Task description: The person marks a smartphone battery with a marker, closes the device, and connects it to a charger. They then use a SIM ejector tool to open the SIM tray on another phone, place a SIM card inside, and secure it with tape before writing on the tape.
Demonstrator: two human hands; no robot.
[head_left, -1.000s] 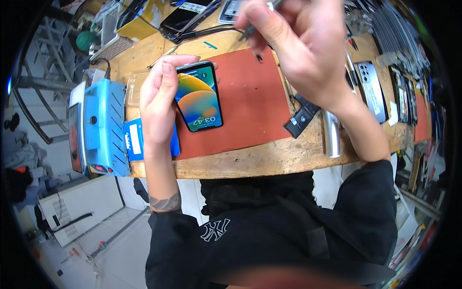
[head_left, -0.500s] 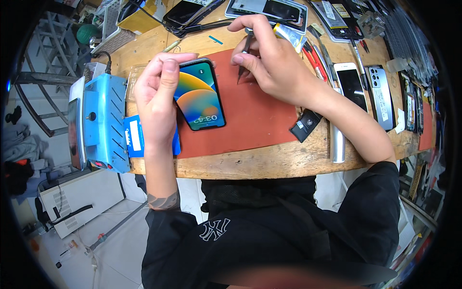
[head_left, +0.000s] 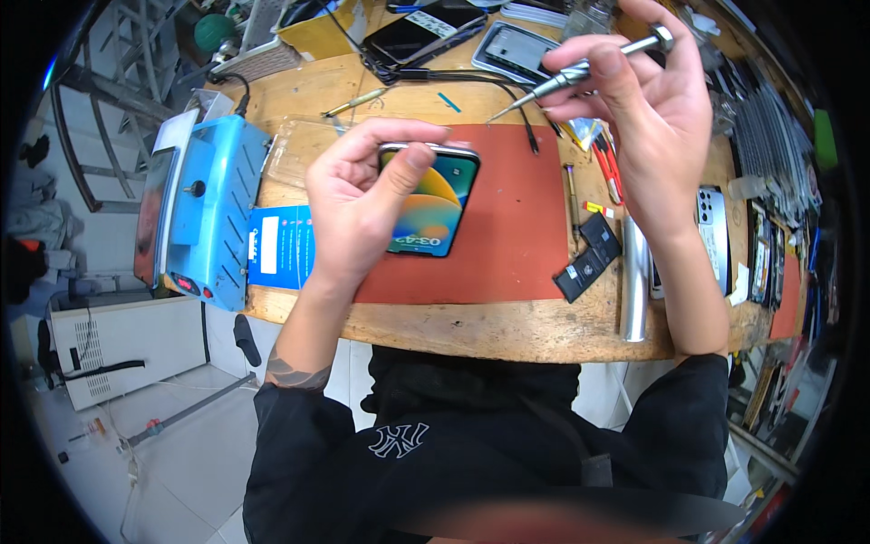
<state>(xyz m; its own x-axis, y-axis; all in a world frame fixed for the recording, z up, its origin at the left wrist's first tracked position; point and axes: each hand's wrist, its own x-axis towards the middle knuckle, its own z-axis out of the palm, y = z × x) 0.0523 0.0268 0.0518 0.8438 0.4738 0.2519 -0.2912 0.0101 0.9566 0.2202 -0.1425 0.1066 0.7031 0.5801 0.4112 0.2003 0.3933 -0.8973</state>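
My left hand (head_left: 361,195) grips a smartphone (head_left: 437,216), thumb on its lit screen and fingers along the edge farthest from me. The phone sits over the reddish-brown mat (head_left: 517,218), its screen up. Raised above the mat's far right corner, my right hand (head_left: 657,113) holds a slim metal precision screwdriver (head_left: 562,80). Its pointed tip faces left and away from the phone, and its round cap is by my fingers. A black phone battery (head_left: 587,258) rests at the mat's right edge, beyond my right forearm's left side.
A blue machine (head_left: 208,213) stands at the left, with a blue card (head_left: 281,249) beside it. A silver cylinder (head_left: 634,290) lies near the front edge at right. Red-handled pliers (head_left: 605,168), cables (head_left: 453,76) and phone parts crowd the back and right.
The screwdriver has been lifted off the mat area and swung from pointing down to pointing left, as my right hand moved right and up. My left hand keeps the phone. The view has shifted.
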